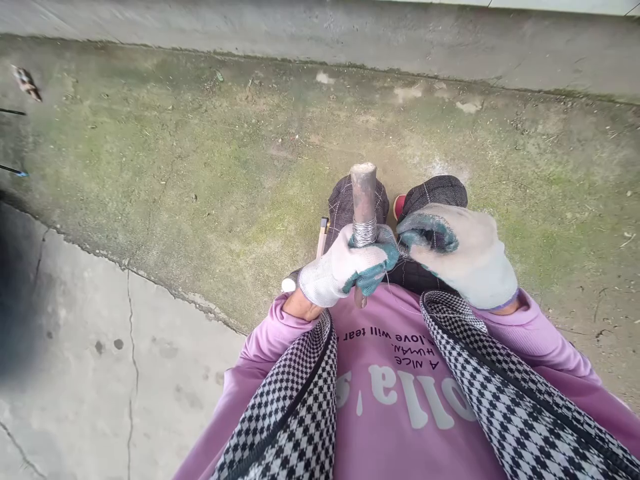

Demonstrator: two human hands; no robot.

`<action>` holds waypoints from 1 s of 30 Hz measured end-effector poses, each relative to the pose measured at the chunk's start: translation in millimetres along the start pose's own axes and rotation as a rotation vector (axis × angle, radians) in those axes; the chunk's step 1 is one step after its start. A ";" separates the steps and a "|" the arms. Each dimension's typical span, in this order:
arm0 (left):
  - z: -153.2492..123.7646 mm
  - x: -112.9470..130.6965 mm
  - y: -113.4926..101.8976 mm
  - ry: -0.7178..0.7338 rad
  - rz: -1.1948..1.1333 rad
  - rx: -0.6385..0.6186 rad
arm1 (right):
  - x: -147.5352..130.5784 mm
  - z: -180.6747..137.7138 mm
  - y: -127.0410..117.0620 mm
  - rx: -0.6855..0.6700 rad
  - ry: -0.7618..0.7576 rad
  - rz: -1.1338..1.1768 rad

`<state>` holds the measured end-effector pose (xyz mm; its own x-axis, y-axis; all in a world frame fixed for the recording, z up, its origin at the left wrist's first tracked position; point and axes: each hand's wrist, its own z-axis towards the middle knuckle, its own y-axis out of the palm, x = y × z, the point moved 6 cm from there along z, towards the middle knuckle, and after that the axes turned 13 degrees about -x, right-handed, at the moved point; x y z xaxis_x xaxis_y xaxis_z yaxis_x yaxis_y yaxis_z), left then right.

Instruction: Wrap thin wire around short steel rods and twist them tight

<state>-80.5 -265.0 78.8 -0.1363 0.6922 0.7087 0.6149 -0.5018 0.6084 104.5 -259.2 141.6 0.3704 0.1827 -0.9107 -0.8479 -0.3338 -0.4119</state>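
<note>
My left hand [357,263], in a white glove with green-coated fingers, is wrapped round a short wooden stick [364,190]. The stick stands roughly upright above my lap, its pale cut end up and its lower end showing below my fist. Several turns of thin silvery wire [365,231] circle it just above my fingers. On the right, my right hand [453,247], gloved alike, is closed with its fingertips pinched close to my left fingers. Fine wire strands show between the two hands. The fingertips of my right hand are partly hidden.
My knees in dark checked trousers [437,193] are under the hands. A pale handle-like piece [322,237] lies beside my left knee. Mossy ground [200,167] reaches a low concrete wall [300,33]; a cracked concrete slab [165,367] lies at left.
</note>
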 end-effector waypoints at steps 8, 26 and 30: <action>-14.0 11.8 26.5 -0.072 0.065 -0.171 | 69.1 -11.6 -36.0 0.345 0.432 -0.086; -18.0 8.9 7.1 -0.058 0.094 -0.046 | 11.4 -2.4 -9.7 -0.135 -0.156 -0.300; -28.4 15.5 17.1 -0.045 0.129 -0.080 | 50.4 -0.2 -29.5 0.037 0.121 -0.518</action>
<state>-94.2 -277.5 110.3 -0.0245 0.6409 0.7672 0.5608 -0.6265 0.5413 148.3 -240.4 107.8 0.7835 0.2066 -0.5861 -0.5540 -0.1951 -0.8093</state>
